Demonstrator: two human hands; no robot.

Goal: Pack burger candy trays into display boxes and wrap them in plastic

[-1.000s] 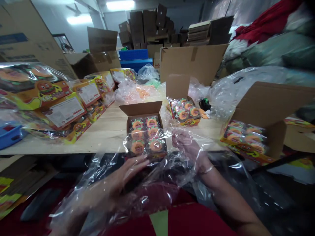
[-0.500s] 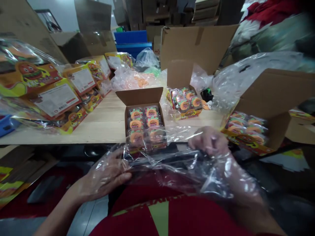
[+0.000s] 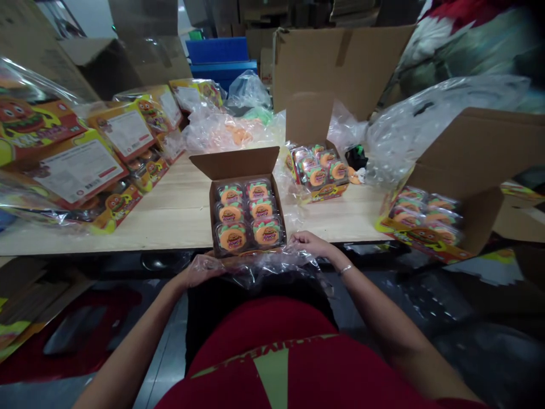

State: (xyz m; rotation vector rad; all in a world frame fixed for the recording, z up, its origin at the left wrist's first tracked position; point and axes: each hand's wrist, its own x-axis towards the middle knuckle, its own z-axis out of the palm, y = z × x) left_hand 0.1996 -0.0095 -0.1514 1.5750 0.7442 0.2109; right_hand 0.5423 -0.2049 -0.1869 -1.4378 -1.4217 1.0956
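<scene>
An open display box [image 3: 279,196] of burger-shaped items in clear plastic packs [image 3: 232,237] lies at the table's front edge, its brown lid raised at the far side. A clear plastic bag [image 3: 272,267] is gathered along the box's near edge. At the near left corner my left hand [image 3: 202,269] is closed on the bag, with film over it and its fingertips partly hidden. My right hand [image 3: 310,244] pinches the bag beside the near right corner.
Bagged display boxes [image 3: 87,167] are stacked on the left. A second open filled box [image 3: 326,193] stands behind, a third [image 3: 426,236] at the right. Loose plastic film [image 3: 230,133] and a large carton [image 3: 340,68] lie farther back on the table [image 3: 170,210].
Both hands have come closer together and up to the box's near edge, drawing the bag against it. The film that was stretched between them is now bunched there. The view has shifted slightly.
</scene>
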